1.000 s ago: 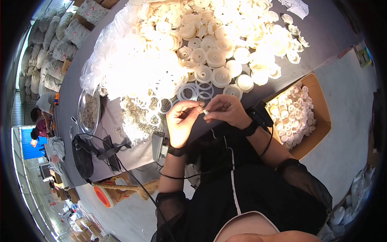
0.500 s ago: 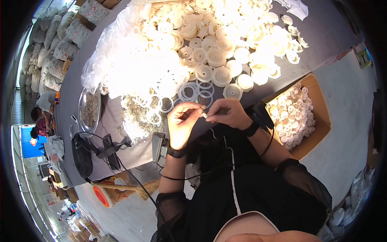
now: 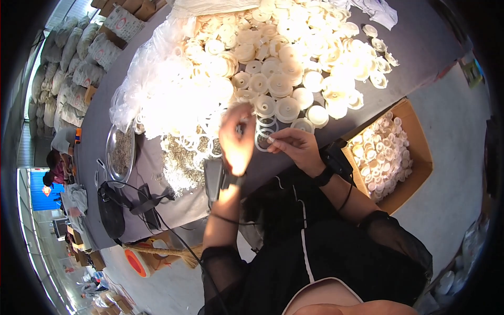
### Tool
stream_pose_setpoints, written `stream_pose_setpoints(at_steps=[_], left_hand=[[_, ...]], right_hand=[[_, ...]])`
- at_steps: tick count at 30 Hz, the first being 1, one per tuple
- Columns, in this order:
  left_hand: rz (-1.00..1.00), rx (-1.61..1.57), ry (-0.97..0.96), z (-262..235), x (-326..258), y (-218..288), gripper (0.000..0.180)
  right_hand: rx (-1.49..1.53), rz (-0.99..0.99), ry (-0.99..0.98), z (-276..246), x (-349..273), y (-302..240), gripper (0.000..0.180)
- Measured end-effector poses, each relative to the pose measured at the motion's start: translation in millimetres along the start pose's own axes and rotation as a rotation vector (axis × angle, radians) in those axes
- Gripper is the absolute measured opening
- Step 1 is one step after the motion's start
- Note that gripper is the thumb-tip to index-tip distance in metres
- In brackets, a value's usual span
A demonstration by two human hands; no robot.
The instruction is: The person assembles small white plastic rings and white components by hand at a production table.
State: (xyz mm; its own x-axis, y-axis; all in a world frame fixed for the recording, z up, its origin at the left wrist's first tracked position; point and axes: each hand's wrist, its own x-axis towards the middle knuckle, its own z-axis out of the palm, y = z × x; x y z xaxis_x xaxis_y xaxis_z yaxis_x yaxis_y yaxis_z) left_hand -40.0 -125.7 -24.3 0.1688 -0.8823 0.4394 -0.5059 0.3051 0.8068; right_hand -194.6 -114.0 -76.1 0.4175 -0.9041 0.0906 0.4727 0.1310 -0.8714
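Many pale discs [image 3: 281, 84] far on desk [image 3: 417, 52]. Right hand [image 3: 298, 148]: grip narrow on white piece [image 3: 270, 140]. Left hand [image 3: 237, 131] blurred, grip unclear.

A table under a greyish cloth [image 3: 420, 50] spreads beneath and beyond the grip [image 3: 295, 145], with hard, bright light washing out the area just past it to the left. Pale grey floor [image 3: 457, 131] lies right of the grip, past the table's edge. Well off to the grip's left, stuffed sacks [image 3: 84, 68] stand piled high, with a blue panel [image 3: 42, 190] and long bright strips [image 3: 29, 241] nearer the wearer's side.
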Motion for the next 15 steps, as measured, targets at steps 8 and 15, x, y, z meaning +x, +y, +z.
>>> stream_pose_setpoints(at_steps=[8,15], left_hand=[[0.117,0.650,-0.556,43,103,-48,0.031],[0.317,0.829,-0.392,12,95,-56,0.023]], right_hand=[[0.128,0.039,0.017,-1,-4,6,0.014],[0.208,0.024,-0.030,-1,-2,13,0.016]])
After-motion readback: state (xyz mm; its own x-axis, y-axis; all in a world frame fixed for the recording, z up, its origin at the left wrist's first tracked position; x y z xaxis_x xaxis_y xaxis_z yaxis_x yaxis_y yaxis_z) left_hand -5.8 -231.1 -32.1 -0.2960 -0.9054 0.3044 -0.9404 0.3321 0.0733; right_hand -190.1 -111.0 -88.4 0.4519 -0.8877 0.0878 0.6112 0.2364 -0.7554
